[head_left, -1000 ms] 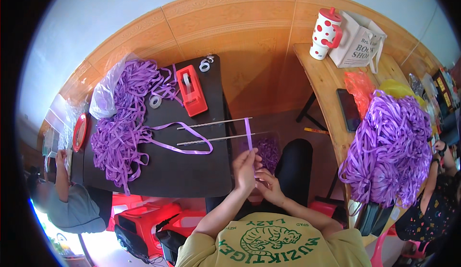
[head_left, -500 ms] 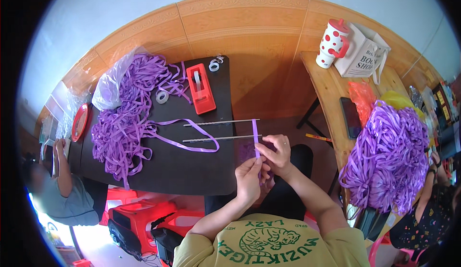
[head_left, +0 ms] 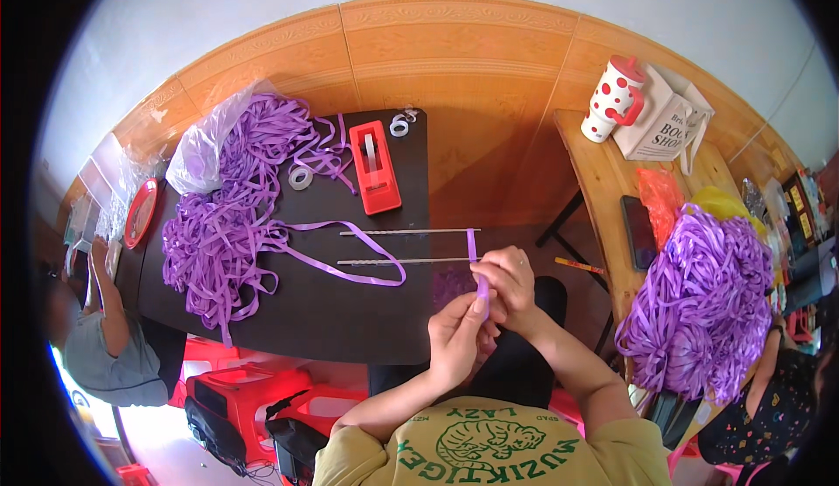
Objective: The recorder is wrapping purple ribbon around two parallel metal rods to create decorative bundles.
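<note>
Far left, seated co-worker (head_left: 118, 359), apart from the work; next, dark table (head_left: 288, 333) with heap of purple ribbon (head_left: 218, 267), a loose loop (head_left: 336, 270) trailing right from it, lying across both rods; tape roll (head_left: 300, 177) and red tape dispenser (head_left: 376, 171) beyond.

Upper rod (head_left: 402, 232) and lower rod (head_left: 398, 262) run left–right, nearly parallel, thin and metallic, right ends jutting past the table's edge; purple ribbon strip (head_left: 472, 243) spans them near those ends, long axis pointing away from the wearer, roughly square to the rods, running down into the fingers.

Left hand (head_left: 456, 342): thumb and fingers closed on the strip's lower part, farther from the rods; right hand (head_left: 511, 287): thumb and forefinger pinched together on the strip just below the lower rod, so the nearer of the two; whether its fingertips touch that rod, cannot tell; the strip's free end is hidden among the fingers.

Far right, wooden table (head_left: 603, 180): phone (head_left: 637, 232), second ribbon heap (head_left: 699, 311), spotted tumbler (head_left: 613, 101) beside a tote bag (head_left: 660, 123).
</note>
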A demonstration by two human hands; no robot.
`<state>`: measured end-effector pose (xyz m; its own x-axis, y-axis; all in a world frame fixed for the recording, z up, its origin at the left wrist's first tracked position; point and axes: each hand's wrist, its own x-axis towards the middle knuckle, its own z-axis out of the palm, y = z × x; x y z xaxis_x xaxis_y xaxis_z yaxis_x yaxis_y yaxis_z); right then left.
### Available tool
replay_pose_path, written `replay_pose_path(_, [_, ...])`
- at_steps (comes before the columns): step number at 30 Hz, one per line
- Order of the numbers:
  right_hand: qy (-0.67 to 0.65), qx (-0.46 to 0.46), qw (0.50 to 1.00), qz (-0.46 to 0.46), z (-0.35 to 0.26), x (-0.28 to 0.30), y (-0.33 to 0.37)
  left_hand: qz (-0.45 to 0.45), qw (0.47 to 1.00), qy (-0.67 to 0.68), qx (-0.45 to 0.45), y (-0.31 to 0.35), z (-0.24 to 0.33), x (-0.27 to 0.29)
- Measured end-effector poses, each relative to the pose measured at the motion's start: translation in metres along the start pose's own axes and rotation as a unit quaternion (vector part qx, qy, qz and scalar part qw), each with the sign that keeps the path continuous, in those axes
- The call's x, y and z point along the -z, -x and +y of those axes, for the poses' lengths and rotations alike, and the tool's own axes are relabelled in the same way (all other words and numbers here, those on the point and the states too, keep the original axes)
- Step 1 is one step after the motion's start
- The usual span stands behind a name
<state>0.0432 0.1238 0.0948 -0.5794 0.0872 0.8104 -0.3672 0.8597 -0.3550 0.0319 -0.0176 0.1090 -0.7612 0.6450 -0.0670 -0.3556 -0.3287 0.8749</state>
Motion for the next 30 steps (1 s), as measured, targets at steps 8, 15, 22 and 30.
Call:
replay_pose_path(8, [-0.221,-0.268,0.934,-0.077,0.068,-0.032,-0.038,0.011,0.996,-0.084,0.027,-0.014,-0.075,0.026])
replay_pose_path(15, [-0.406,-0.486,0.765,-0.114,0.1,-0.052,-0.032,0.126,0.985,-0.102,-0.052,-0.072,-0.11,0.048])
replay_pose_path(22, [-0.486,-0.597,0.633,-0.076,0.113,-0.061,-0.006,0.185,0.923,-0.261,-0.213,-0.119,-0.073,0.024])
replay_pose_path(30, [-0.543,-0.645,0.535,-0.045,0.091,-0.058,0.037,0.116,0.961,-0.156,-0.198,-0.124,-0.084,0.031])
